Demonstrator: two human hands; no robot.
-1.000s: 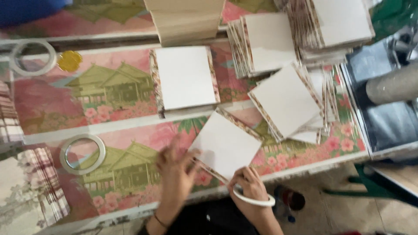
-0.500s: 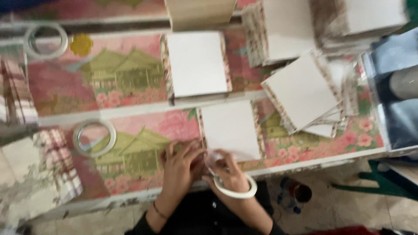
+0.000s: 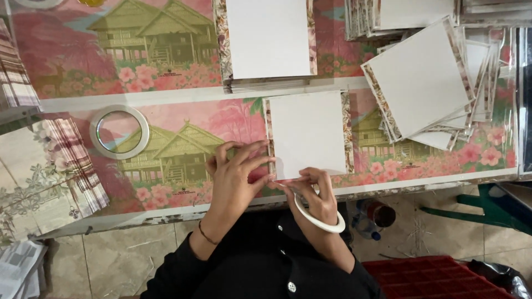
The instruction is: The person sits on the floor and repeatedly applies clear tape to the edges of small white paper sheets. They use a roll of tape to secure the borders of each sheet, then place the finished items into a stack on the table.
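A white square card (image 3: 307, 133) with a patterned border lies flat near the table's front edge. My left hand (image 3: 235, 177) rests beside its near-left corner, fingers spread, fingertips touching the card's left edge. My right hand (image 3: 316, 194) is at the card's front edge, its fingertips pinched on what looks like a thin strip of clear tape by the left fingertips. A white tape roll (image 3: 318, 221) hangs around my right wrist like a bracelet.
A second tape roll (image 3: 119, 132) lies to the left. A neat stack of cards (image 3: 269, 39) sits behind, and a fanned pile (image 3: 421, 77) at the right. Patterned sheets (image 3: 72, 160) are stacked at the left. Under the table are a bottle (image 3: 368, 227) and a red crate (image 3: 443, 277).
The card has turned from tilted to square with the table edge. Both hands have closed in on its near-left corner, and the view has moved closer.
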